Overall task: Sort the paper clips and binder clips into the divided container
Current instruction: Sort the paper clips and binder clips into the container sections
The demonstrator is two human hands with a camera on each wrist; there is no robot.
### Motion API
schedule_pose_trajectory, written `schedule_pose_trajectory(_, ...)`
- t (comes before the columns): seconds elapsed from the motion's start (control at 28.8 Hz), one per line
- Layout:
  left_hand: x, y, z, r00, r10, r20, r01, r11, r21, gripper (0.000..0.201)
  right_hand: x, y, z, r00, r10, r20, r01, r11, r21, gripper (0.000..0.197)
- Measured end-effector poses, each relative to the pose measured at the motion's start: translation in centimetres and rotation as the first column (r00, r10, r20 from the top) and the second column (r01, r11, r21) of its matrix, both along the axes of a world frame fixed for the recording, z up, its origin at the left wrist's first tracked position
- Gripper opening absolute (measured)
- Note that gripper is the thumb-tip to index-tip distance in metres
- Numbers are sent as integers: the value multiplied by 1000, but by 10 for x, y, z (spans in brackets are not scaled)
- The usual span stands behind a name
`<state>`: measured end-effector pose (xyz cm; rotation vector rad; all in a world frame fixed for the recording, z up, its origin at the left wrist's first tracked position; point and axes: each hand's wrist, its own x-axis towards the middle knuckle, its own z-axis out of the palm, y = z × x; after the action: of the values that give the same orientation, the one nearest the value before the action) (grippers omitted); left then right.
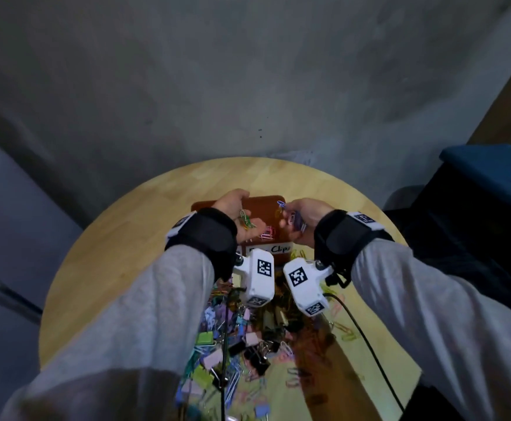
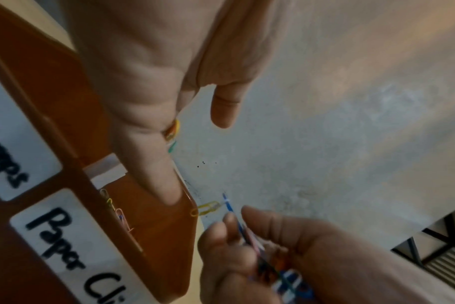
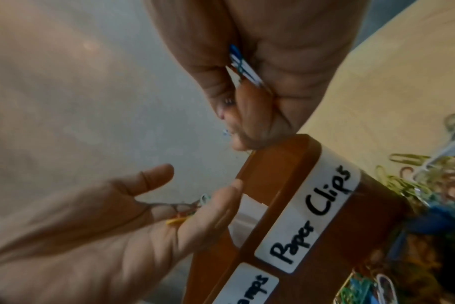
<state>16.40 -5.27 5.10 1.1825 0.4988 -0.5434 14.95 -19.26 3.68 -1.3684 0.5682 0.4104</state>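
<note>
A brown divided container point(image 1: 266, 205) point(image 2: 52, 86) point(image 3: 273, 164) stands on the round wooden table point(image 1: 126, 238), with a "Paper Clips" label point(image 1: 271, 249) point(image 3: 320, 216) on its near wall. My left hand point(image 1: 242, 208) point(image 3: 199, 185) is over it, palm up and fingers straight, with green and yellow paper clips point(image 1: 246, 221) point(image 3: 179, 211) lying on it. My right hand point(image 1: 287, 217) point(image 3: 237, 115) hovers beside it and grips a bunch of blue and white paper clips point(image 1: 293, 218) point(image 3: 243, 65). A few clips point(image 1: 268, 235) point(image 2: 117, 214) lie in the paper-clip compartment.
A big mixed pile of coloured paper clips and binder clips point(image 1: 248, 335) covers the table's near half. A black cable point(image 1: 369, 344) runs across it from the wrist cameras. Dark blue furniture point(image 1: 476, 183) stands to the right, beyond the table edge.
</note>
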Motion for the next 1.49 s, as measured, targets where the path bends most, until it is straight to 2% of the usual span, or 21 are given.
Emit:
schedule_pose_trajectory(0.1,12,-5,-7,999,41,34,-41,999,-24,53,10,8,-2,999,-45,-18,47,995,84,28)
schedule_pose_trajectory(0.17,12,-8,-6,999,20,32,-18,997,-76,55,13,11,-3,998,-69,-1,68,984,163,26)
schedule_pose_trajectory(0.24,11,-10,-4,999,-22,34,24,998,-53,55,14,11,-4,999,-38,24,33,986,166,36)
schedule_pose_trajectory(0.31,6,-10,-2,996,-72,57,73,997,-3,47,10,10,-3,999,-16,39,9,983,182,45)
schedule_pose_trajectory(0.42,-9,-7,0,990,-108,95,103,993,54,22,-1,10,4,998,12,68,-25,982,190,39)
schedule_pose_trajectory(0.49,-23,-1,-4,985,-124,118,110,986,122,19,-13,8,5,995,18,96,-30,992,121,28)
schedule_pose_trajectory(0.59,-54,8,-12,966,-182,182,125,951,284,13,-44,1,6,987,62,147,-51,996,-75,12)
schedule_pose_trajectory(0.66,-77,17,-21,947,-246,207,151,909,390,10,-72,-7,-3,975,120,185,-77,971,-228,12)
schedule_pose_trajectory(0.76,-115,32,-34,901,-376,216,210,814,542,8,-121,-16,-21,957,235,171,-152,906,-395,15)
schedule_pose_trajectory(0.83,-140,41,-40,881,-442,172,239,727,644,8,-149,-16,-35,936,332,116,-229,825,-517,21)
schedule_pose_trajectory(0.9,-162,50,-49,867,-488,101,258,612,747,8,-173,-14,-52,891,453,21,-325,671,-666,24)
schedule_pose_trajectory(0.97,-176,57,-61,834,-551,10,274,430,861,11,-192,-12,-65,826,556,-93,-379,426,-822,31)
schedule_pose_trajectory(1.01,-182,60,-66,817,-576,-34,275,337,901,14,-199,-11,-71,808,573,-138,-391,346,-853,41)
schedule_pose_trajectory(1.04,-187,61,-72,803,-592,-69,276,266,924,17,-205,-9,-76,801,575,-168,-403,310,-861,50)
schedule_pose_trajectory(1.08,-192,61,-76,795,-600,-90,274,222,936,18,-210,-8,-81,800,569,-189,-412,294,-863,56)
schedule_pose_trajectory(1.22,-204,56,-88,784,-612,-107,239,138,961,11,-214,-6,-93,804,552,-221,-406,238,-882,65)
schedule_pose_trajectory(1.35,-209,49,-95,731,-665,-155,217,12,976,13,-209,2,-98,836,526,-152,-334,269,-903,48)
schedule_pose_trajectory(1.42,-210,47,-98,729,-668,-151,192,-12,981,12,-209,5,-99,861,501,-84,-265,301,-916,41)
schedule_pose_trajectory(1.49,-209,48,-99,737,-665,-120,164,4,986,12,-210,6,-101,883,466,-52,-222,318,-922,44)
